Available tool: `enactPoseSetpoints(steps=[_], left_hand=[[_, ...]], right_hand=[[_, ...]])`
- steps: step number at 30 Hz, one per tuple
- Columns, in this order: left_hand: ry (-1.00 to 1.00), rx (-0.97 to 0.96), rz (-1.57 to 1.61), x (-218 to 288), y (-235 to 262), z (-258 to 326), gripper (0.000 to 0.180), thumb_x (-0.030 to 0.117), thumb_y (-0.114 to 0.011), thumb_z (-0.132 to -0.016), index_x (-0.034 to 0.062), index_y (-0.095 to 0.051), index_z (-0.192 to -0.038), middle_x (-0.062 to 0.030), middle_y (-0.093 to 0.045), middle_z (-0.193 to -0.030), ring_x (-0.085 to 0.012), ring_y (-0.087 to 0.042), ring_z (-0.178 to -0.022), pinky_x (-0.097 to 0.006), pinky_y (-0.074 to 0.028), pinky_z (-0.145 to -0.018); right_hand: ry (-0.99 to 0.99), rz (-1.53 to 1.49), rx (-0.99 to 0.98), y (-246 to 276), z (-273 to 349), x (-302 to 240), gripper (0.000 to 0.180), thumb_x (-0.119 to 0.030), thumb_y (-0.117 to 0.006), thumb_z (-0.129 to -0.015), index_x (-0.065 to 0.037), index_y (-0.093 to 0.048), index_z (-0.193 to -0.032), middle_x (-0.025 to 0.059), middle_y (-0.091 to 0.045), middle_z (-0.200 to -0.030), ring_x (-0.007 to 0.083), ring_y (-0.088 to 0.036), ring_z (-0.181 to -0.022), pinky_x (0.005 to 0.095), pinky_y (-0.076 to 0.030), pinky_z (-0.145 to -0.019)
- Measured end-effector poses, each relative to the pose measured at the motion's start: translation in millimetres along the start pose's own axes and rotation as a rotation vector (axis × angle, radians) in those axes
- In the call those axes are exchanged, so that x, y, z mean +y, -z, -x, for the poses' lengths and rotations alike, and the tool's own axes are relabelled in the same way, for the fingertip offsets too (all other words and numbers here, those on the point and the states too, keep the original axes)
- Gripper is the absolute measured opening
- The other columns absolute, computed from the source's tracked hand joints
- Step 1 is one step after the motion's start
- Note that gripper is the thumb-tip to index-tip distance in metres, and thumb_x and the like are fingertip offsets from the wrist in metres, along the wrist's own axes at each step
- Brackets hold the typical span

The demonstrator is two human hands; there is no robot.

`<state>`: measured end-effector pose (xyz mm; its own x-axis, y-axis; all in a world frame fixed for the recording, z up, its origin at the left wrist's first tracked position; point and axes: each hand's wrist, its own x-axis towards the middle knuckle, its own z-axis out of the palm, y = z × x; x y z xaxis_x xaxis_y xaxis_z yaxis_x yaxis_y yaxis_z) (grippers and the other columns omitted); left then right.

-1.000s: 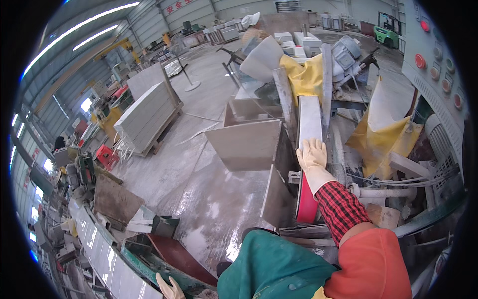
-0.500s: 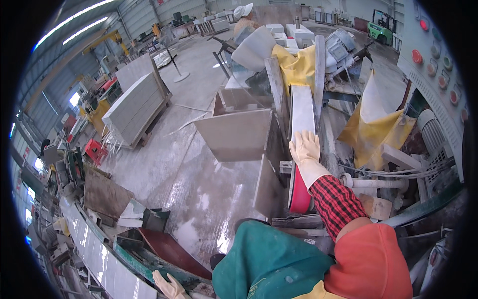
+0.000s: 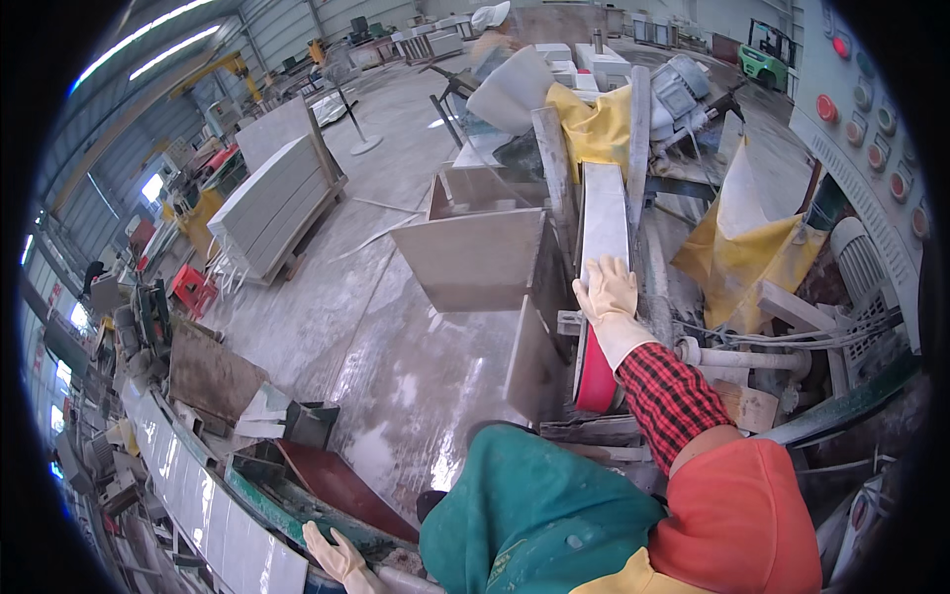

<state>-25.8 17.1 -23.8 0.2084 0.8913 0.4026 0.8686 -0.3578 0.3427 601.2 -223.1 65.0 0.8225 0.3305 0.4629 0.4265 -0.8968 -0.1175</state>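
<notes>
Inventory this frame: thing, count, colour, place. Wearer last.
Long strip: 1, white top, red near end, under right hand
Yellow sheets: 2 nearby, strip's far end and right side
Control panel: 1, pale grey, upper right
Forklift: 1, green, far upper right
Upright panels: several, brownish, centre floor
Large slab stack: 1, white, left of centre
Stool: 1, red, left
Glossy slabs: several, white, lower left
Co-worker: 1, white cap, top centre
Apron: 1, green, bottom centre
Left hand: 1, cream-gloved, left of apron
Right hand: 1, cream-gloved, on strip
</notes>
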Motion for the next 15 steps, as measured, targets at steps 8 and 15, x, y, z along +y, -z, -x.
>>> enactPoseSetpoints(steps=[8,15], left_hand=[[0.026,0.002,-0.006,-3,-1,-2,0.049,0.015,-0.058,-0.092,-0.0019,-0.048,-0.137,-0.0224,-0.048,-0.143,-0.0366,-0.043,-0.134,-0.042,-0.029,-0.115],[0.038,-0.008,0.042,6,4,-2,0.051,0.013,-0.059,-0.091,-0.0029,-0.047,-0.138,-0.0238,-0.047,-0.143,-0.0382,-0.041,-0.135,-0.043,-0.028,-0.116]], right_hand=[[-0.089,-0.031,-0.080,2,2,-10,0.035,-0.038,-0.066,-0.080,-0.017,-0.064,-0.108,0.0030,-0.054,-0.112,0.0228,-0.050,-0.116,0.0442,-0.046,-0.093],[-0.052,-0.077,-0.010,11,35,-4,0.035,-0.035,-0.068,-0.076,-0.014,-0.064,-0.103,0.0036,-0.057,-0.108,0.0252,-0.051,-0.114,0.0448,-0.047,-0.092]])
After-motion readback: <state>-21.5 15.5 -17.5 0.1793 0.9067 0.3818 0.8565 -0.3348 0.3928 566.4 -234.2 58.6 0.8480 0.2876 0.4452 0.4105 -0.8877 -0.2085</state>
